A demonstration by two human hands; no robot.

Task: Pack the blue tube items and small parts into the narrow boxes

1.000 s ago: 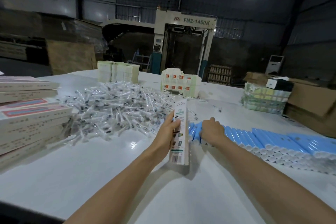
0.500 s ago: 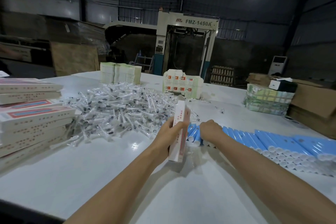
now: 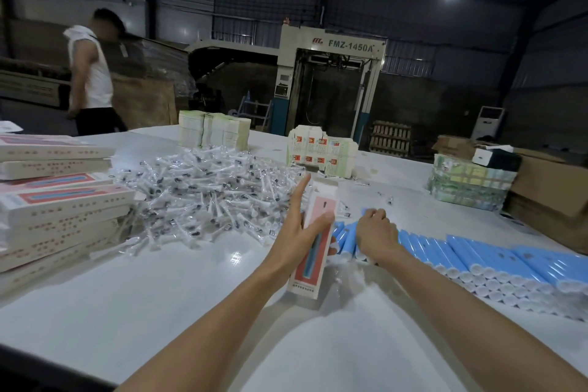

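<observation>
Left hand [image 3: 294, 232] pinches tilted narrow box [image 3: 313, 251], thumb across front, fingers straight behind. Right hand [image 3: 375, 232], just right of box, curls onto blue tubes [image 3: 477, 258]. Small parts pile [image 3: 206, 194] left of box.

Mid frame: narrow box [image 3: 315, 242] white w/ pink-red panel & blue stripe. Lower right: blue tubes [image 3: 477, 251], white caps. Mid left: small parts [image 3: 203, 188] clear w/ black bits. White table [image 3: 159, 296].
</observation>
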